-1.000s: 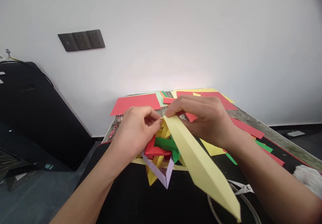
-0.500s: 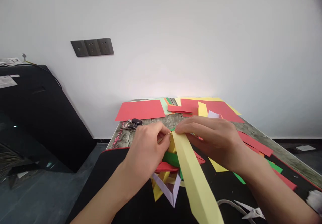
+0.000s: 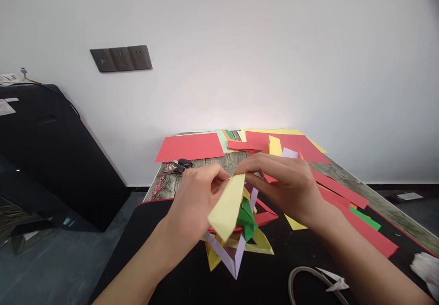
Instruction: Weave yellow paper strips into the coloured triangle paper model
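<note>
A folded pale yellow paper strip [image 3: 227,209] slants toward me, its upper end pinched between the fingers of both hands. My left hand [image 3: 196,190] is closed at the strip's left side, with its fingertips partly hidden. From the right, my right hand [image 3: 279,177] grips the strip's top edge between thumb and fingers. Beneath them is a woven folded-paper model with star-like points: a lilac point [image 3: 236,261], a green folded piece [image 3: 247,220], a red point [image 3: 266,214] and a yellow point [image 3: 262,243]. The strip covers part of the model.
Red sheets [image 3: 192,147] and stacked coloured paper [image 3: 295,146] lie at the table's back. Keys [image 3: 183,164] sit at the left. Red strips [image 3: 343,188] and a green strip [image 3: 365,218] lie right, near scissors [image 3: 334,280], a grey cable [image 3: 291,280] and crumpled tissue [image 3: 425,268].
The strip's free end has swung from the lower right up and to the left, exposing the green piece and the yellow point. Both hands stay close to the same spot.
</note>
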Tool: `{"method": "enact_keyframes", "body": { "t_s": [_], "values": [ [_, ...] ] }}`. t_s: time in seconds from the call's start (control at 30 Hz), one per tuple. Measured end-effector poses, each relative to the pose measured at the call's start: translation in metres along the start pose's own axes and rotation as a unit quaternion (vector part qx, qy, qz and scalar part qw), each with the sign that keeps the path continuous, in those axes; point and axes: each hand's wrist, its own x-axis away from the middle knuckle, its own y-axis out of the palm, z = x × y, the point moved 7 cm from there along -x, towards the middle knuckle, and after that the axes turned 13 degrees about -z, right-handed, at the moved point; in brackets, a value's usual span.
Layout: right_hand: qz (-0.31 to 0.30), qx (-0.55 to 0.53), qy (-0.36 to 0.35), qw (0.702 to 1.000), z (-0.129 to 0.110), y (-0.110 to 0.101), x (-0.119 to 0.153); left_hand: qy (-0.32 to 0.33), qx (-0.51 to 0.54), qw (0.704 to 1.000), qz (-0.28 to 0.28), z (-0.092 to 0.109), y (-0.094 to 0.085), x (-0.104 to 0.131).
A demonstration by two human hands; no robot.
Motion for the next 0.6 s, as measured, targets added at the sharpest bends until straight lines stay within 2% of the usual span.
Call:
{"method": "enact_keyframes", "body": {
  "t_s": [0.23,0.33,0.5,0.6],
  "values": [
    [-0.006,0.0,-0.003,1.0,0.0023,-0.0006,-0.0013,-0.018,0.042,0.998,-0.032,-0.0027,0.0031,-0.0004],
    [0.005,-0.002,-0.007,1.0,0.0019,-0.0012,-0.0017,-0.024,0.033,0.999,-0.03,-0.0039,0.0019,-0.001],
    [0.021,-0.002,-0.013,1.0,0.0,-0.0009,-0.0021,0.022,0.0,1.0,-0.013,-0.0015,-0.0007,0.0001],
    [0.018,-0.008,-0.012,1.0,0.0004,-0.0008,-0.0022,0.018,0.0,1.0,-0.008,-0.0033,-0.0004,-0.0002]
  ]
}}
